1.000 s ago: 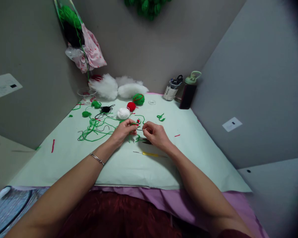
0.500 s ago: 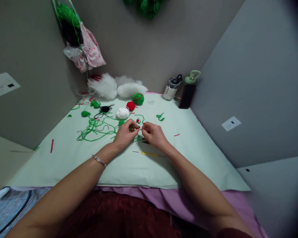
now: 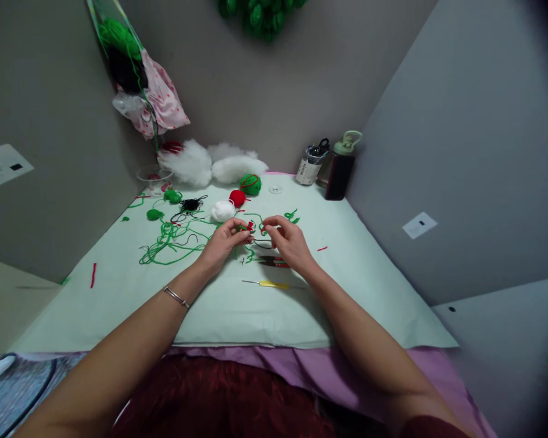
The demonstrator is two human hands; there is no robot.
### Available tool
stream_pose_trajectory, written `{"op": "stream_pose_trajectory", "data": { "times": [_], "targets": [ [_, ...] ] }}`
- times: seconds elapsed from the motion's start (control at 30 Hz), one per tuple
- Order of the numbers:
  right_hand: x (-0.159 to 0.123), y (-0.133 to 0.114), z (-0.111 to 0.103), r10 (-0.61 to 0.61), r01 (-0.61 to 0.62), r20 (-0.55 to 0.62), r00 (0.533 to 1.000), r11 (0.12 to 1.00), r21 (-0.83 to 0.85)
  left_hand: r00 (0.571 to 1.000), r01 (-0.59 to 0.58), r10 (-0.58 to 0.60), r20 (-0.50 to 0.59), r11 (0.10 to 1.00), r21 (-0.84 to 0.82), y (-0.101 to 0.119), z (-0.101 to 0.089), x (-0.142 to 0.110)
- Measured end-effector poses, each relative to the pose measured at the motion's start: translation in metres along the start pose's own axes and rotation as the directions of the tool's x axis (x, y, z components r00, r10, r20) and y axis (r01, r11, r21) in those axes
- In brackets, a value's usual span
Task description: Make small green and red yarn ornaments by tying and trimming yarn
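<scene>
My left hand (image 3: pixel 226 243) is closed in a pinch around a small crocheted piece (image 3: pixel 250 227) in red, green and white. Close to its right, my right hand (image 3: pixel 287 241) pinches with thumb and forefinger near a second small red-and-green bit (image 3: pixel 263 230); whether that bit is gripped is hard to make out. A thin dark strand (image 3: pixel 262 246) spans the gap between both hands. Under the right hand lies a pair of thread snips (image 3: pixel 270 261), partly covered. Nearer to me rests a crochet hook (image 3: pixel 274 284) with a yellow handle.
Tangled green yarn (image 3: pixel 158 250) spreads left of my hands. Behind are a white yarn ball (image 3: pixel 223 211), a red ball (image 3: pixel 237 198), a green ball (image 3: pixel 251 184) and fluffy white stuffing (image 3: pixel 192 164). At the back right stand a pen cup (image 3: pixel 308 170) and a bottle (image 3: pixel 347 146).
My right hand has opened its grip slightly and shifted, uncovering more of the snips. The crocheted piece now shows at my left fingertips. The whole view has tilted a little.
</scene>
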State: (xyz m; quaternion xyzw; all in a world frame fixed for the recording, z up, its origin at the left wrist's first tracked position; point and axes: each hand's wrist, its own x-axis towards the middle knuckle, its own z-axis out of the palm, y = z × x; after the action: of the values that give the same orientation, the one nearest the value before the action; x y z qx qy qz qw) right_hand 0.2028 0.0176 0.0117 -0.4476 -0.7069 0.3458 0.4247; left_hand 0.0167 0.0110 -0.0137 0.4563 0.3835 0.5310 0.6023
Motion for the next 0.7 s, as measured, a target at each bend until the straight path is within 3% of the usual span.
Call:
{"op": "stream_pose_trajectory", "data": {
  "times": [0.07, 0.2, 0.27, 0.47, 0.6, 0.7],
  "targets": [
    [0.002, 0.002, -0.002, 0.004, -0.005, 0.019, 1.000, 0.998, 0.059, 0.998, -0.018, 0.018, 0.054, 1.000, -0.008, 0.000, 0.000, 0.000],
    [0.003, 0.007, -0.003, 0.016, -0.073, 0.219, 0.976, 0.965, 0.254, 0.985, -0.114, 0.106, 0.139, 0.992, 0.051, 0.000, 0.000, -0.001],
    [0.004, 0.009, -0.002, -0.007, -0.061, 0.272, 0.962, 0.968, 0.242, 0.980, -0.135, 0.120, 0.160, 0.987, 0.086, 0.000, -0.001, -0.001],
    [0.007, 0.019, -0.001, -0.044, 0.038, 0.107, 0.993, 0.998, 0.057, 0.979, -0.139, 0.112, 0.172, 0.978, 0.154, 0.003, 0.000, -0.004],
    [0.008, 0.013, -0.007, -0.011, 0.002, 0.076, 0.997, 0.993, 0.122, 0.978, -0.136, 0.106, 0.181, 0.977, 0.163, 0.003, 0.001, -0.004],
    [0.006, 0.003, -0.016, 0.017, -0.049, 0.140, 0.990, 0.972, 0.230, 0.981, -0.159, 0.133, 0.141, 0.968, 0.195, 0.001, 0.001, -0.003]
  ]
}}
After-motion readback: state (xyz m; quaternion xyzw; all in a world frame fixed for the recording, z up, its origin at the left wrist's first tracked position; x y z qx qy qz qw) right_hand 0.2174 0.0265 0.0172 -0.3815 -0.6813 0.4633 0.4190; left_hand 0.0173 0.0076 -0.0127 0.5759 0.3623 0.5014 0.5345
